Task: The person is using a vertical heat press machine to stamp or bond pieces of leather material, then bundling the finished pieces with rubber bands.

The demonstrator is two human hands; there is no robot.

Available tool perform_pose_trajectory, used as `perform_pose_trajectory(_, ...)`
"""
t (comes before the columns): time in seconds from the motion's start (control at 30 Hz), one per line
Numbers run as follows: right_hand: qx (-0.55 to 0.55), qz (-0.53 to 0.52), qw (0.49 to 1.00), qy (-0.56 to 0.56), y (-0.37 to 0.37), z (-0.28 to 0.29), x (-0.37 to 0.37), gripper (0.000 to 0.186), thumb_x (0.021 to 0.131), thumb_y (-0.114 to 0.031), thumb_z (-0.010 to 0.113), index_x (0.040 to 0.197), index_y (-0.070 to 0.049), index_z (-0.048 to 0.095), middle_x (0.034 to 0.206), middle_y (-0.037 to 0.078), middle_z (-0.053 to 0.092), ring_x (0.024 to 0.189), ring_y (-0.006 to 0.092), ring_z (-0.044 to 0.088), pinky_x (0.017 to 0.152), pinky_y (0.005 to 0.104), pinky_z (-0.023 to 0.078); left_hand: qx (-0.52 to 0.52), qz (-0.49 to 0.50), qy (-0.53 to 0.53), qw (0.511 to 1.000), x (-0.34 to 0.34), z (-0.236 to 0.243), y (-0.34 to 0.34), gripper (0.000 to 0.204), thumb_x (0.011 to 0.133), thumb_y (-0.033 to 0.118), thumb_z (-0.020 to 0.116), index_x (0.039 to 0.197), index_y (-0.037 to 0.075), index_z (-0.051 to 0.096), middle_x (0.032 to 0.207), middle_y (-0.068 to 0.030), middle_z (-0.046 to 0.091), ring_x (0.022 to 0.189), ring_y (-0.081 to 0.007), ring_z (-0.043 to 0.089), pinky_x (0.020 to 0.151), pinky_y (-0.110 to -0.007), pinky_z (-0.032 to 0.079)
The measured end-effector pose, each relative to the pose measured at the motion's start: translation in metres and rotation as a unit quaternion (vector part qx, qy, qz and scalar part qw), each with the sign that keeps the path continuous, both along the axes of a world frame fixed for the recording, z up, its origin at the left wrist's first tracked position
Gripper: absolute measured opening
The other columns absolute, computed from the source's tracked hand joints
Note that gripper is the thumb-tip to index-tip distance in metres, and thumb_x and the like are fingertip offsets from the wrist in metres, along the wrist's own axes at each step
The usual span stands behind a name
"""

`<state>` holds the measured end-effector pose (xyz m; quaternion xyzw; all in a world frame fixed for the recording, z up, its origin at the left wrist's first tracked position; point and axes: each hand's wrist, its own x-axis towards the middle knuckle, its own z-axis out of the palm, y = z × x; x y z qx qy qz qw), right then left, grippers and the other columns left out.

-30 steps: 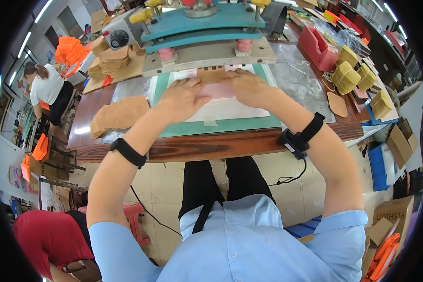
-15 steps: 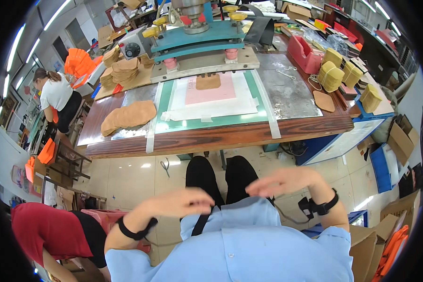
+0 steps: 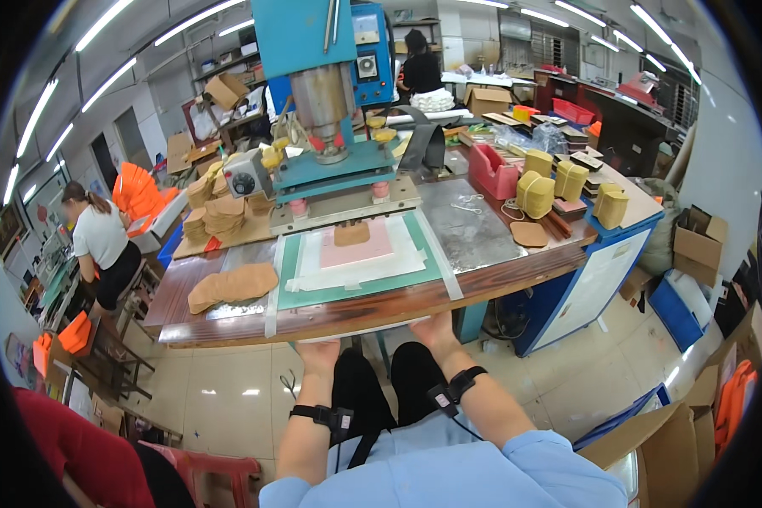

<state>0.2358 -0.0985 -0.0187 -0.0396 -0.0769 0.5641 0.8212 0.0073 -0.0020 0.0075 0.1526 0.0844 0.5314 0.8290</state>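
Left hand (image 3: pixel 318 354) and right hand (image 3: pixel 433 331) under the surface (image 3: pixel 516 286), near side
Grasp hidden, cannot tell; tan piece (image 3: pixel 352 235) atop pink sheet (image 3: pixel 357 253).

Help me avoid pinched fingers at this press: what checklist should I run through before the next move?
1. Left hand and right hand clear of the press: ok; both are at the front edge of the table.
2. Fingertips in sight: not ok; hidden beneath that edge.
3. Brown patch on the pink sheet: ok.
4. Tape along both sides of the green mat: ok.
5. Spare patches off the mat: ok; piled to its left.
6. Dial setting: cannot tell; too small.
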Motion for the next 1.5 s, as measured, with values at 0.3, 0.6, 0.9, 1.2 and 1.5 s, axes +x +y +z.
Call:
perform_pose_trajectory(0.3,-0.098,-0.085,0.991,0.023,-0.006,0.026,-0.02,0.041,0.093,-0.037,0.039,0.123,-0.011,0.049,0.124,0.005,0.05,0.117,0.0248,0.046,0.101,0.0448,0.034,0.022,-0.062,-0.076,0.995,-0.003,-0.024,0.022,0.033,0.093,0.034,0.041,0.113,0.009,0.053,0.11,-0.0035,0.057,0.092,-0.016,0.054,0.072,-0.028,0.047)
perform_pose_trajectory(0.6,-0.088,-0.067,0.994,0.021,-0.016,0.037,-0.022,0.037,0.093,-0.034,0.042,0.118,-0.008,0.049,0.119,0.007,0.052,0.111,0.0255,0.05,0.096,0.0449,0.04,-0.01,0.007,-0.01,1.0,-0.001,-0.004,0.002,0.04,0.095,0.033,0.038,0.124,0.006,0.047,0.128,-0.0081,0.05,0.119,-0.0253,0.047,0.101,-0.043,0.038)
perform_pose_trajectory(0.9,-0.033,-0.044,0.998,0.02,0.007,-0.001,-0.002,0.043,0.093,-0.033,0.041,0.127,-0.007,0.043,0.129,0.008,0.045,0.12,0.0282,0.043,0.102,0.0496,0.032,-0.002,0.009,-0.02,1.0,-0.001,-0.016,0.012,0.04,0.095,0.032,0.04,0.124,0.005,0.048,0.128,-0.0095,0.051,0.118,-0.0266,0.048,0.102,-0.043,0.038)
perform_pose_trajectory(1.2,-0.065,-0.069,0.995,0.031,0.001,0.011,-0.01,0.046,0.095,-0.035,0.036,0.131,-0.006,0.039,0.134,0.009,0.04,0.124,0.029,0.038,0.103,0.0514,0.03,0.012,0.0,0.004,1.0,0.0,-0.016,0.014,0.038,0.096,0.032,0.038,0.122,0.007,0.048,0.124,-0.0071,0.052,0.115,-0.0235,0.049,0.099,-0.041,0.04)
perform_pose_trajectory(1.5,-0.083,-0.068,0.993,0.046,-0.002,0.02,-0.013,0.047,0.095,-0.037,0.035,0.13,-0.005,0.041,0.134,0.01,0.042,0.124,0.0302,0.04,0.104,0.0516,0.03,-0.016,0.008,-0.006,1.0,-0.002,-0.013,0.015,0.036,0.097,0.032,0.033,0.118,0.008,0.05,0.12,-0.0066,0.055,0.112,-0.0232,0.052,0.096,-0.04,0.044)
